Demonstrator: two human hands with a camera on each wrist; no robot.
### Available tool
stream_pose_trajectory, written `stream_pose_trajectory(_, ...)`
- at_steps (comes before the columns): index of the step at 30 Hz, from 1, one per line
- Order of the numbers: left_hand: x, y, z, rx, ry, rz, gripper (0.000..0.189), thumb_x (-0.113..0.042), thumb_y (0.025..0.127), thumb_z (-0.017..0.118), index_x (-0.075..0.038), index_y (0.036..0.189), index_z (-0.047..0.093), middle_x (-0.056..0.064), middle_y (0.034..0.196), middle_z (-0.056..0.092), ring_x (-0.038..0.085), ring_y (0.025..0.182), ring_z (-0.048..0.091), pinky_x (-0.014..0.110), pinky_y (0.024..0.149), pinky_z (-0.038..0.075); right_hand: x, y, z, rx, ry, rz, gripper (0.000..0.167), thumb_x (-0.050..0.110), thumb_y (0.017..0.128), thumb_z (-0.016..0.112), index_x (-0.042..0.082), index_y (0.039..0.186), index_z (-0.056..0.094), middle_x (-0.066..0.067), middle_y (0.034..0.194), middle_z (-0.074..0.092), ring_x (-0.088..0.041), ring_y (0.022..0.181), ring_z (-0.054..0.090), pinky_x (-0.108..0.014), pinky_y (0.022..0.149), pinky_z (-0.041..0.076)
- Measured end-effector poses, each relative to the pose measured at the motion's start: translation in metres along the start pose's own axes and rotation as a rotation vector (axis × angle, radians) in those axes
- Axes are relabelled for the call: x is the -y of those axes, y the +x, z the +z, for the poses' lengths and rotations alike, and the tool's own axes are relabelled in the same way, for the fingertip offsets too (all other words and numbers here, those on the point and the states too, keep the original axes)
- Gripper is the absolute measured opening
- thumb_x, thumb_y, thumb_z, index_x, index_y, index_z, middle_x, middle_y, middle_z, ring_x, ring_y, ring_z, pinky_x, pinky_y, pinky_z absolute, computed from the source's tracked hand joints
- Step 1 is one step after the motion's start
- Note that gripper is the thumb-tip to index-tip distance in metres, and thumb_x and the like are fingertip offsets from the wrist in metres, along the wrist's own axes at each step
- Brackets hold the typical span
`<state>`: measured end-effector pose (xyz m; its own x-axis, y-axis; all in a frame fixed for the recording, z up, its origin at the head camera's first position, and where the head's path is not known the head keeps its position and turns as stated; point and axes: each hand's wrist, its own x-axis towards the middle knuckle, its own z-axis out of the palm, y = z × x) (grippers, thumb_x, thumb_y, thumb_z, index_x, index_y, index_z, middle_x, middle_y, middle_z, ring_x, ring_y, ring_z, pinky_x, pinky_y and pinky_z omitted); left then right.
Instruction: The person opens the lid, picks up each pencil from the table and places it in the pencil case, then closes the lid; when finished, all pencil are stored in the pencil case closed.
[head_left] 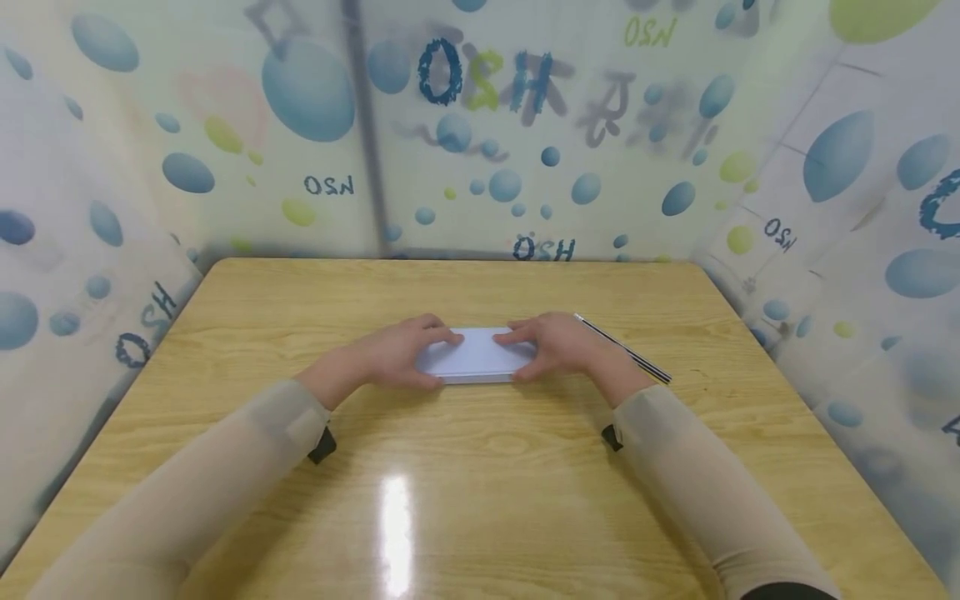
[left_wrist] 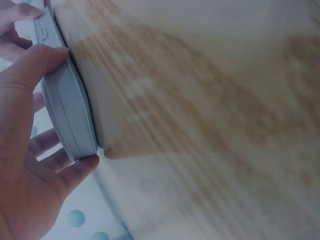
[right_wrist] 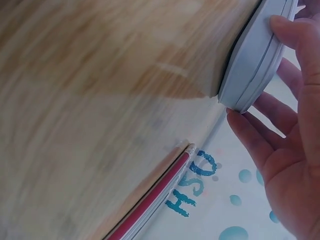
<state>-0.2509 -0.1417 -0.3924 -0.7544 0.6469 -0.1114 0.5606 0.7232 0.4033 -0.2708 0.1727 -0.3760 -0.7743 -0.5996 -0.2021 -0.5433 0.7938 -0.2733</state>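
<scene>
- Your left hand (head_left: pixel 401 357) grips the left end of the pale case (head_left: pixel 477 354), its fingers (left_wrist: pixel 80 174) parted and bent round that end.
- Your right hand (head_left: pixel 562 343) holds the other end in much the same way, fingers only as wide as the case.
- You can't see every fingertip: some are hidden behind the case in both wrist views.
- The case sits lengthwise between your palms on the worktop (head_left: pixel 480 475); its lid is closed along a thin seam, so you can't tell what is inside.
- A small catch (left_wrist: pixel 43 34) shows on its side in your left wrist view, too blurred to read.
- Just beyond your right hand lie thin, pencil-like sticks (head_left: pixel 626 350), side by side; your right wrist view cuts them off, and you can't count them surely.
- Behind the worktop hangs a patterned backdrop (head_left: pixel 480 192).
</scene>
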Motion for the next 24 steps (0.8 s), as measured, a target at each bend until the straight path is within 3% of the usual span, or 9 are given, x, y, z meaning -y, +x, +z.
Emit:
stream_pose_trajectory(15, 0.0014, 0.0005, -0.0013, -0.009, 0.013, 0.009, 0.069, -0.036, 0.096, 0.084, -0.023, 0.159, 0.058, 0.018, 0.16, 0.051, 0.038, 0.144, 0.056, 0.059, 0.123, 0.046, 0.0007, 0.0018, -0.0053, -0.002, -0.001, -0.012, 0.07, 0.051, 0.089, 0.09, 0.035, 0.153, 0.064, -0.003, 0.168, 0.052, -0.031, 0.149, 0.059, -0.052, 0.124, 0.047)
stream_pose_trajectory(24, 0.0033, -0.0013, 0.0012, -0.024, 0.012, 0.033, 0.071, -0.034, 0.095, 0.086, -0.019, 0.159, 0.057, 0.022, 0.161, 0.051, 0.041, 0.145, 0.054, 0.059, 0.123, 0.045, -0.0062, 0.0015, -0.0005, -0.015, 0.105, -0.018, 0.066, 0.044, 0.091, 0.09, 0.033, 0.152, 0.067, -0.003, 0.168, 0.053, -0.031, 0.151, 0.057, -0.052, 0.124, 0.047)
